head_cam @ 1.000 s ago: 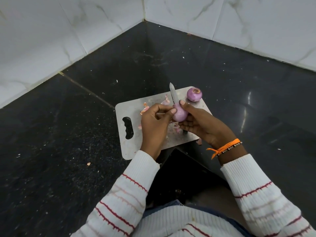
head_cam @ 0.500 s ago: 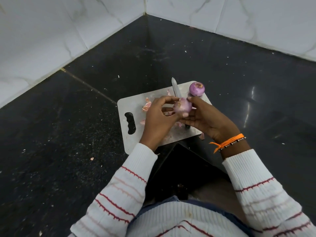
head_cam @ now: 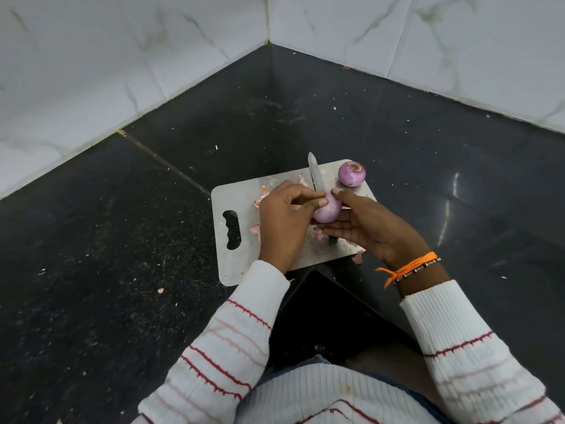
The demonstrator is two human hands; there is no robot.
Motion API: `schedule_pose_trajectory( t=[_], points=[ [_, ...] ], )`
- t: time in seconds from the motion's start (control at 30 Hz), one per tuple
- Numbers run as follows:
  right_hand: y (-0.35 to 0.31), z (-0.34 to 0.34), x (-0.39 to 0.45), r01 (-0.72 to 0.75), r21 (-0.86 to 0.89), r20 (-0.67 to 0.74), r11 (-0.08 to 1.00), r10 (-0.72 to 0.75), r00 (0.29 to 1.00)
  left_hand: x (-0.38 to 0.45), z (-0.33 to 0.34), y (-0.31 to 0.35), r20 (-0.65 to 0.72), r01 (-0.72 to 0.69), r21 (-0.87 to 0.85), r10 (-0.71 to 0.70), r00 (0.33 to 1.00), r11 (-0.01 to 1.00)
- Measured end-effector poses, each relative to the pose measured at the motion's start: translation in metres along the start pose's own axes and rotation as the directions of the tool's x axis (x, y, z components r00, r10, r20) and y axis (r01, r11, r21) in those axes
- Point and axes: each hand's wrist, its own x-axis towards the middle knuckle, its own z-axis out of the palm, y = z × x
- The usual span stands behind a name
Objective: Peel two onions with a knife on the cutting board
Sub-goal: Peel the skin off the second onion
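The task looks well past its midpoint, by my reading. One red onion (head_cam: 351, 174) sits alone at the far right corner of the steel cutting board (head_cam: 241, 197), its skin gone, the surface smooth and pale purple, with a brownish trimmed end facing up. It appears finished. The second onion (head_cam: 327, 211) is held above the middle of the board between both hands, and most of what shows of it is bare, glossy lilac flesh. What remains seems to be the last bits of skin or a thin outer layer, though the hands cover too much of it to be sure.

The left hand (head_cam: 286, 218) curls its thumb and fingers against the near-left side of the held onion, a grip pinched on it, perhaps tugging at a skin edge. The right hand (head_cam: 367, 228) cradles the onion from below and from the right, fingers lying fairly straight under it and the thumb tip pressed on top. The knife (head_cam: 315, 174) blade pokes out behind the onion, pointing away from the person; whether it rests on the board or is trapped under the right hand I cannot tell.

Papery pinkish peel scraps (head_cam: 262, 195) lie scattered on the board around the hands, and one more (head_cam: 357, 257) lies just off its near right edge on the dark stone bench (head_cam: 122, 240).
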Motion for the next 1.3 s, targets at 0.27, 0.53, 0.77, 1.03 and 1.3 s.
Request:
schedule_pose_trajectory(
  t=[0.27,0.53,0.77,1.03,1.3],
  points=[
    [-0.003,0.000,0.000,0.001,-0.007,-0.047,1.000,-0.002,0.999,0.000,0.015,0.002,0.002,-0.156,0.234,0.160,0.987,0.959],
    [-0.004,0.000,0.000,0.018,0.016,-0.099,1.000,-0.016,0.995,0.006,0.019,-0.002,0.033,-0.282,0.427,0.296,0.955,0.859],
    [-0.003,0.000,0.003,0.032,0.017,-0.113,0.999,-0.030,0.993,0.008,0.024,-0.004,0.070,-0.352,0.537,0.375,0.924,0.767],
    [-0.008,-0.006,0.006,0.057,0.012,-0.063,0.998,-0.057,0.996,0.014,0.019,-0.002,-0.017,-0.061,0.218,0.066,0.998,0.974],
    [-0.007,-0.014,0.007,0.050,0.159,-0.095,0.986,-0.035,0.995,0.012,0.015,-0.010,0.004,0.316,-0.131,-0.319,0.948,0.939]
  ],
)
